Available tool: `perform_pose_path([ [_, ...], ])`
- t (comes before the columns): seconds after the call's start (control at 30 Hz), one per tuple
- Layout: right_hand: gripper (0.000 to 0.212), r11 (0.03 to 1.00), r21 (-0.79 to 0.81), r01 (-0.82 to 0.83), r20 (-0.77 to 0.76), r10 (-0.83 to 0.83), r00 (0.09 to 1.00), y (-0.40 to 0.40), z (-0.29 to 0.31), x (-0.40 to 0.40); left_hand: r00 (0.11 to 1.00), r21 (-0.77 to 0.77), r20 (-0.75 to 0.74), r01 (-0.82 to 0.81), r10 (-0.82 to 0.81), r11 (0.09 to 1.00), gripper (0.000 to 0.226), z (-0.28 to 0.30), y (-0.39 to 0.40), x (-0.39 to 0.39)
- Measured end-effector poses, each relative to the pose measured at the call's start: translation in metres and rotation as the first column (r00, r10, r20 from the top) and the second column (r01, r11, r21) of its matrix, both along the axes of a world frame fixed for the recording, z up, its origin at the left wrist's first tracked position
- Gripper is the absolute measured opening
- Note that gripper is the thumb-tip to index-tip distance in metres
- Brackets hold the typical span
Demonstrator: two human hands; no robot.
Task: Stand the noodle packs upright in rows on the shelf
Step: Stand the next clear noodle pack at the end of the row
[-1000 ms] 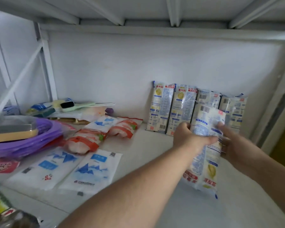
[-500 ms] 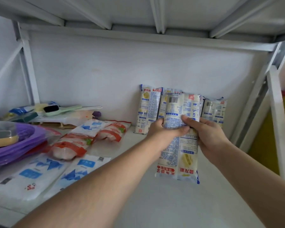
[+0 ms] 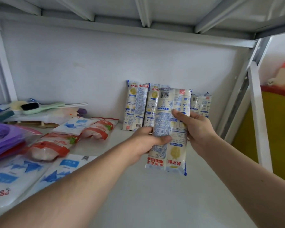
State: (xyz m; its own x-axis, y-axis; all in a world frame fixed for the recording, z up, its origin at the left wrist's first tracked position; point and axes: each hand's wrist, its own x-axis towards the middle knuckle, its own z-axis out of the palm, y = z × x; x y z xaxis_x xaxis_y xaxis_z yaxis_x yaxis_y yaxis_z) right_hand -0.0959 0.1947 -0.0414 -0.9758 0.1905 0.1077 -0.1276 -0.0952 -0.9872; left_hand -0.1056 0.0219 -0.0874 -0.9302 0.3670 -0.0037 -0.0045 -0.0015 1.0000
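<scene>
I hold a pair of white-and-blue noodle packs [image 3: 170, 130] side by side, upside down and nearly vertical above the white shelf [image 3: 138, 195]. My left hand [image 3: 146, 142] grips their left edge with the thumb across the front. My right hand [image 3: 196, 129] grips the right edge. Behind them several noodle packs [image 3: 136, 106] stand upright in a row against the back wall, partly hidden by the held packs.
Red-and-white pouches [image 3: 49, 147] and blue-and-white bags [image 3: 10, 176] lie flat at left. Purple plastic [image 3: 3, 139] and a green brush [image 3: 39, 106] sit at far left. A white upright post [image 3: 260, 120] bounds the shelf at right.
The packs have turned from tilted to nearly vertical and shifted left, in front of the standing row. Both hands kept hold.
</scene>
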Motion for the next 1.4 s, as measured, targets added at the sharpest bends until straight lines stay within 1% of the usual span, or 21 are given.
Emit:
perform_pose_path([
  [0.1, 0.042, 1.000, -0.021, 0.011, 0.013, -0.010, 1.000, 0.002, -0.002, 0.000, 0.999, -0.021, -0.032, -0.035, 0.034, 0.999, 0.044, 0.000, 0.000, -0.003],
  [0.2, 0.043, 0.999, -0.050, 0.006, 0.026, -0.005, 1.000, 0.004, -0.003, 0.000, 0.997, -0.052, -0.057, -0.056, 0.053, 0.997, 0.052, 0.000, 0.000, -0.006],
  [0.3, 0.041, 0.998, -0.069, -0.006, 0.037, 0.009, 0.999, 0.006, -0.004, 0.002, 0.995, -0.078, -0.078, -0.075, 0.069, 0.994, 0.054, -0.001, 0.001, -0.006],
  [0.47, 0.037, 0.998, -0.066, -0.018, 0.036, 0.021, 0.999, 0.008, -0.007, 0.004, 0.991, -0.114, -0.088, -0.113, 0.103, 0.987, 0.044, 0.001, 0.004, -0.002],
  [0.6, 0.035, 0.999, -0.048, -0.024, 0.024, 0.025, 0.999, 0.011, -0.007, 0.003, 0.988, -0.107, -0.095, -0.134, 0.124, 0.985, 0.035, 0.001, 0.008, 0.004],
  [0.73, 0.035, 0.999, -0.037, -0.037, -0.006, 0.037, 0.999, 0.014, -0.009, 0.002, 0.978, -0.087, -0.118, -0.185, 0.174, 0.979, 0.030, -0.001, 0.017, 0.005],
  [0.87, 0.036, 0.997, -0.049, -0.051, -0.060, 0.048, 0.997, 0.022, -0.015, 0.000, 0.960, -0.042, -0.146, -0.249, 0.241, 0.968, 0.030, -0.003, 0.036, 0.004],
  [0.93, 0.035, 0.998, -0.035, -0.042, -0.056, 0.040, 0.998, 0.028, -0.023, -0.002, 0.953, -0.003, -0.149, -0.267, 0.263, 0.964, 0.028, -0.005, 0.046, 0.003],
  [1.03, 0.030, 1.000, -0.007, -0.004, -0.054, 0.004, 0.999, 0.040, -0.037, -0.007, 0.942, 0.007, -0.163, -0.295, 0.292, 0.956, 0.027, -0.005, 0.065, 0.000],
  [1.17, 0.013, 0.995, -0.036, 0.088, -0.076, -0.091, 0.993, 0.062, -0.045, -0.013, 0.939, 0.012, -0.193, -0.287, 0.284, 0.958, 0.023, -0.008, 0.095, -0.007],
  [1.23, 0.014, 0.990, -0.074, 0.121, -0.080, -0.127, 0.989, 0.076, -0.045, -0.016, 0.933, -0.012, -0.236, -0.282, 0.271, 0.959, 0.027, -0.009, 0.111, -0.013],
  [1.3, 0.020, 0.986, -0.091, 0.138, -0.085, -0.145, 0.986, 0.091, -0.045, -0.022, 0.917, -0.043, -0.303, -0.284, 0.258, 0.958, 0.033, -0.011, 0.129, -0.021],
  [1.4, 0.028, 0.982, -0.094, 0.162, -0.098, -0.171, 0.980, 0.115, -0.047, -0.038, 0.870, -0.082, -0.412, -0.332, 0.271, 0.940, 0.039, -0.018, 0.154, -0.036],
])
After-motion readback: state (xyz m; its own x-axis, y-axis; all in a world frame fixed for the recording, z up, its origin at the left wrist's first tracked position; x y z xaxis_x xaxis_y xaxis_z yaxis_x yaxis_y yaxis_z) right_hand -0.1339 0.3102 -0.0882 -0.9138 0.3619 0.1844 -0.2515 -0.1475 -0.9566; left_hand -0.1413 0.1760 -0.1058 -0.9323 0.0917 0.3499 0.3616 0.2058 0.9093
